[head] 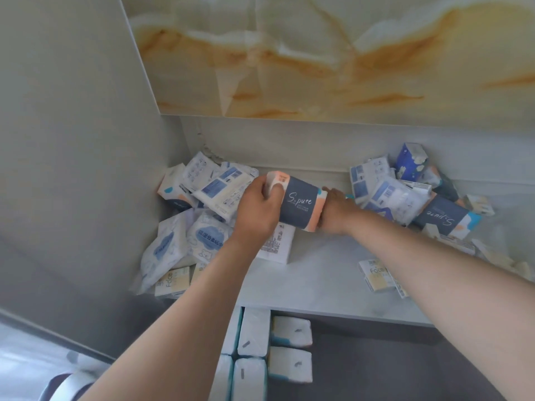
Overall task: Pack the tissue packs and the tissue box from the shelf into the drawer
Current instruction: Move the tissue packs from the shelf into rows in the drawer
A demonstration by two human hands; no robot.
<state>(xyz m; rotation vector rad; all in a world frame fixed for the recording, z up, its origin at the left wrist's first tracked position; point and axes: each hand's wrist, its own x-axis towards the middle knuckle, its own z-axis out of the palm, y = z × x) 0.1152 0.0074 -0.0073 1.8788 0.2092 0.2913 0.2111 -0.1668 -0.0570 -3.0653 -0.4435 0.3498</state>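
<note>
A tissue pack with a dark blue band and orange ends is held above the white shelf. My left hand grips its left end with the thumb on top. My right hand holds its right end, mostly hidden behind the pack. A pile of white and blue tissue packs lies on the shelf's left side. Another pile sits at the right, with a blue tissue box at its back. Below the shelf, the drawer holds several white packs standing in rows.
A grey side wall closes the shelf on the left. A marble-patterned panel hangs above the back. Small "Face" packs lie near the shelf's front edge at left and right. The drawer's right part shows dark bare floor.
</note>
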